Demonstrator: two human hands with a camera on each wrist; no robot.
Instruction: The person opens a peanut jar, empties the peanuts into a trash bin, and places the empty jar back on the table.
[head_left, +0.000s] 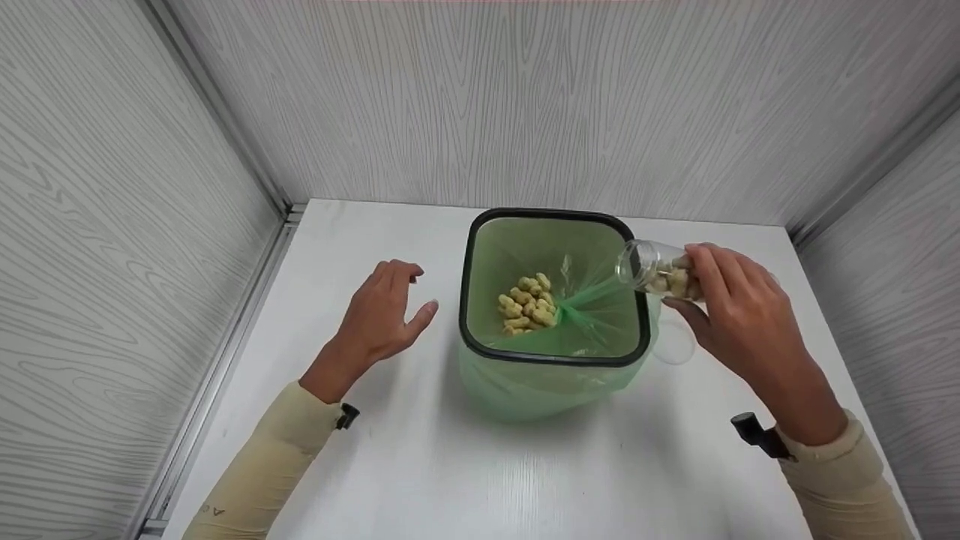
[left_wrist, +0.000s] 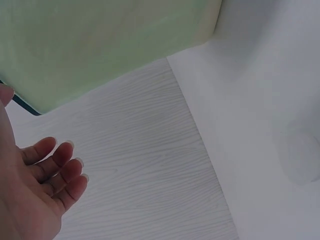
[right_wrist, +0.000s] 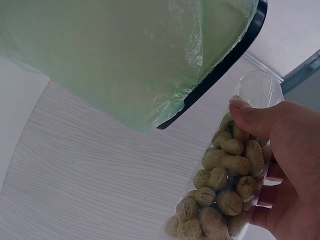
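Note:
My right hand [head_left: 750, 307] grips a clear plastic jar [right_wrist: 262, 92] of unshelled peanuts [right_wrist: 227, 165]. In the head view the jar is tilted on its side, its open mouth over the right rim of a bin [head_left: 555, 360]. The bin has a black rim and a green bag as its liner. A heap of peanuts [head_left: 527, 304] lies inside, on the liner's left part. To the left of the bin is my left hand [head_left: 379, 311], holding nothing, with its fingers relaxed and thumb apart. The left wrist view shows its loosely bent fingers [left_wrist: 52, 167] beside the bin wall.
A clear round lid [head_left: 675, 343] lies on the white table [head_left: 525, 480], right of the bin. Grey wood-grain panels [head_left: 480, 97] stand behind the table and on both sides. The bag's gathered knot [head_left: 570, 311] bunches inside the bin.

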